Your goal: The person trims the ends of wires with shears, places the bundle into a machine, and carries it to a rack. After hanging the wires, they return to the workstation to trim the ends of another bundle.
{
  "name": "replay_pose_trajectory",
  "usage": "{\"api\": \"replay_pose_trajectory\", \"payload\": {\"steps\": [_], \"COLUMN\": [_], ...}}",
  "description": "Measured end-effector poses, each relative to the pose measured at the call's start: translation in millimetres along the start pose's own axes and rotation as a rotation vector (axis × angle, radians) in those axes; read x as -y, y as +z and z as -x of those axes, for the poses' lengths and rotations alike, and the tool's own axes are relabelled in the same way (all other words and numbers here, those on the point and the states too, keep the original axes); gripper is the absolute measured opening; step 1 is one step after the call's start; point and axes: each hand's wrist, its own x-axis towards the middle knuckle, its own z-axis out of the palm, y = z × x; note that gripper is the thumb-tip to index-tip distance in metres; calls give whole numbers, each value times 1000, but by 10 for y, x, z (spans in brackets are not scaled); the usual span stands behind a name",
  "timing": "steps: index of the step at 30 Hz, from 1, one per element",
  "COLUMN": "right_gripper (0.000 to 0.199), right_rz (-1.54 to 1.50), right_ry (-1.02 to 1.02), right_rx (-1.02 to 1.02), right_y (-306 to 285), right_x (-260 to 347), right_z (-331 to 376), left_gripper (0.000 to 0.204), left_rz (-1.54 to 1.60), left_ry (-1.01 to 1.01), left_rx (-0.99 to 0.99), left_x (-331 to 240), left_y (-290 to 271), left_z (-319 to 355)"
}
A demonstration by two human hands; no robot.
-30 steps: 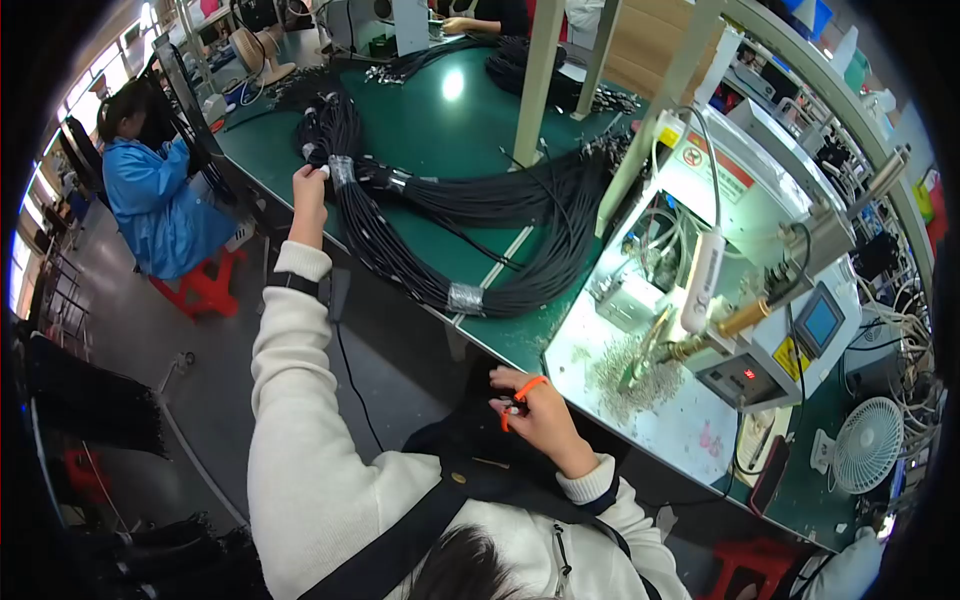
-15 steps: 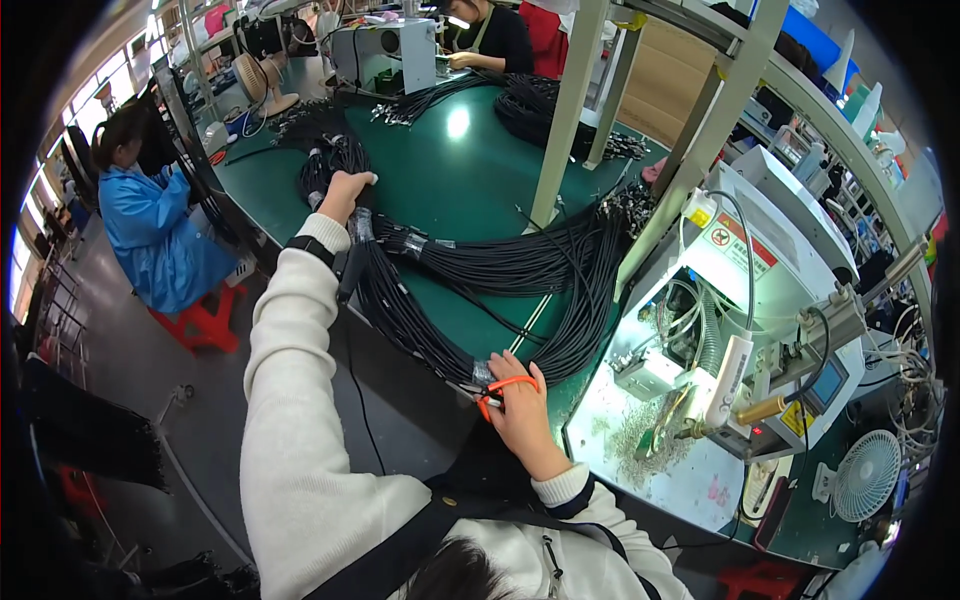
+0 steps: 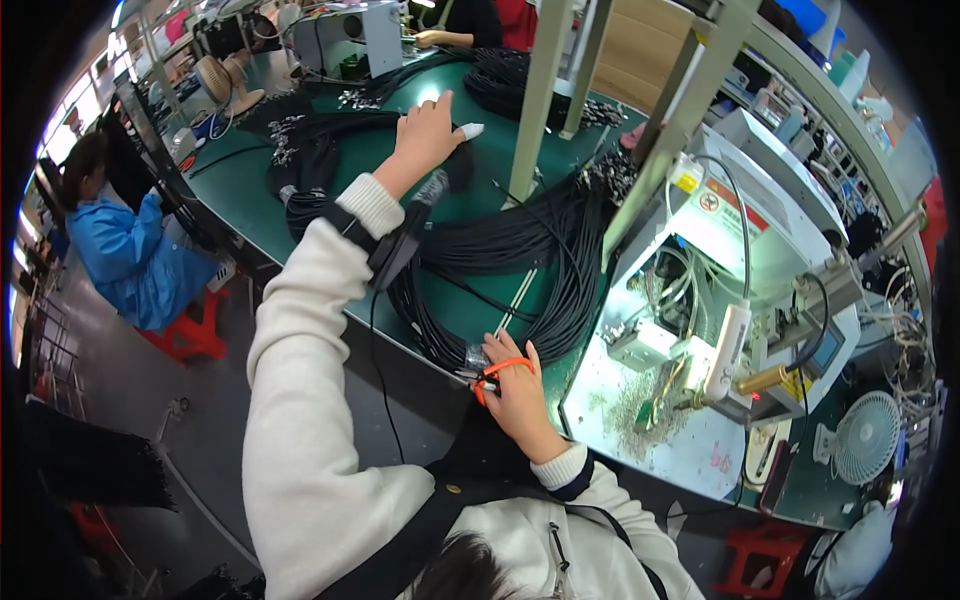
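A thick black cable bundle (image 3: 425,318) curves along the near edge of the green table, with clear wrapping around parts of it. My left hand (image 3: 425,140), white-tipped at the thumb, is closed over the bundle's far part, though its fingertips are partly hidden. Beneath that hand the bundle bends, and its cables run left towards metal ends (image 3: 285,138). Orange-handled cutters (image 3: 488,380) are held in my right hand (image 3: 520,400), their jaws pointing left. The fingers of this hand rest by the wrapped near part of the bundle.
More black cables (image 3: 500,85) lie at the back. Metal table posts (image 3: 540,100) rise beyond the bundle. At right stands a lit machine (image 3: 740,220) with scraps on its white plate, beside a small fan (image 3: 866,438). A person in blue (image 3: 130,250) sits at left; another works at the back.
My left hand has moved right and away from me, swinging the bundle's far part rightward. My right hand stays at the near part with the cutters, and the whole view has shifted slightly.
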Motion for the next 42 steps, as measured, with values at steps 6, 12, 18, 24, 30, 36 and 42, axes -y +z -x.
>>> {"api": "replay_pose_trajectory", "payload": {"steps": [6, 12, 18, 24, 30, 36, 42], "right_gripper": [35, 23, 14, 18, 16, 18, 16], "right_rz": [-180, -387, -417, -468, -570, -539, -605], "right_ry": [-58, -74, 30, 189, 318, 246, 293], "right_rx": [-147, 65, 215, 365, 396, 400, 375], "right_y": [-107, -354, -802, -1201, -1234, -1244, -1160], "right_x": [-51, 2, -4, -37, -50, -26, -92], "right_z": [199, 475, 839, 1182, 1362, 1381, 1378], "left_gripper": [14, 45, 62, 60, 50, 45, 32], "left_rz": [610, 79, 14, 34, -346, -34, 1503], "left_ry": [371, 493, 398, 488, 360, 207, -563], "left_rx": [507, 371, 287, 157, 5, 189, 478], "left_x": [-728, -1287, -1341, -938, -1290, -1307, -1199], "left_y": [-207, -69, 68, -73, 161, 253, -241], "left_z": [1136, 2308, 2425, 2503, 2581, 2295, 1980]}}
